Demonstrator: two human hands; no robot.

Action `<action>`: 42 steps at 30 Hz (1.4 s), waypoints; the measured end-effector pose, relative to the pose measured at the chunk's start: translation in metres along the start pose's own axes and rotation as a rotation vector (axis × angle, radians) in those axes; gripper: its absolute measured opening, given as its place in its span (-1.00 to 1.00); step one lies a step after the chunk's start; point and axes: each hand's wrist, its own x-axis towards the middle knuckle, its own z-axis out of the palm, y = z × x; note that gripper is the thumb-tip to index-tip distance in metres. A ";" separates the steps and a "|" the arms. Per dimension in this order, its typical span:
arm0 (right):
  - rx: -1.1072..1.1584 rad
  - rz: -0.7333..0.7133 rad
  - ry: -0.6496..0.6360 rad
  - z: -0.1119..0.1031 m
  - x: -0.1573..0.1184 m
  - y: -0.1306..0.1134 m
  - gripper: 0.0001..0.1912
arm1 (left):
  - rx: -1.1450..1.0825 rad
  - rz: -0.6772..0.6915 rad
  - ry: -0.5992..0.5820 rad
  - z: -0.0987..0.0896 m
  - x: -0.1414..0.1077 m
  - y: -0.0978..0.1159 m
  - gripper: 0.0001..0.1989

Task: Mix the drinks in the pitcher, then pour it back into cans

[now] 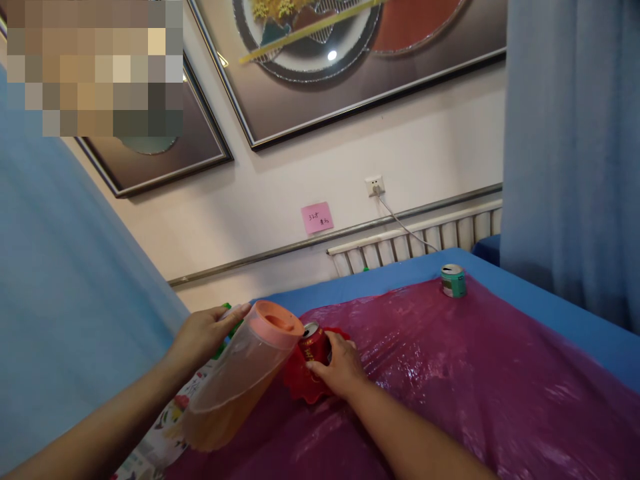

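My left hand is at the far side of a clear plastic pitcher with an orange lid, its fingers wrapped toward the handle side. The pitcher is tilted toward the right and holds amber liquid; its lid edge is right at the top of a red can. Fingers and thumb of my right hand grip that can from the right. Under it lies a red scalloped dish. Whether liquid is flowing cannot be made out.
A green can stands open at the back of the magenta plastic sheet over a blue table. Green items sit behind the pitcher. Blue curtains hang on both sides. A cord runs from a wall socket.
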 end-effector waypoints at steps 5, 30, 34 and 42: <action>0.003 -0.003 0.001 0.000 0.000 -0.001 -0.39 | -0.002 -0.001 -0.016 -0.001 0.001 -0.002 -0.40; -0.005 0.004 0.010 0.000 0.000 0.000 -0.38 | -0.014 -0.022 -0.027 0.000 0.002 0.001 -0.40; 0.001 0.000 0.004 -0.001 -0.001 -0.001 -0.38 | -0.002 -0.011 -0.018 -0.001 0.000 0.005 -0.40; -0.014 -0.010 0.014 -0.001 0.000 -0.001 -0.41 | 0.016 -0.002 -0.004 0.001 0.002 0.000 -0.39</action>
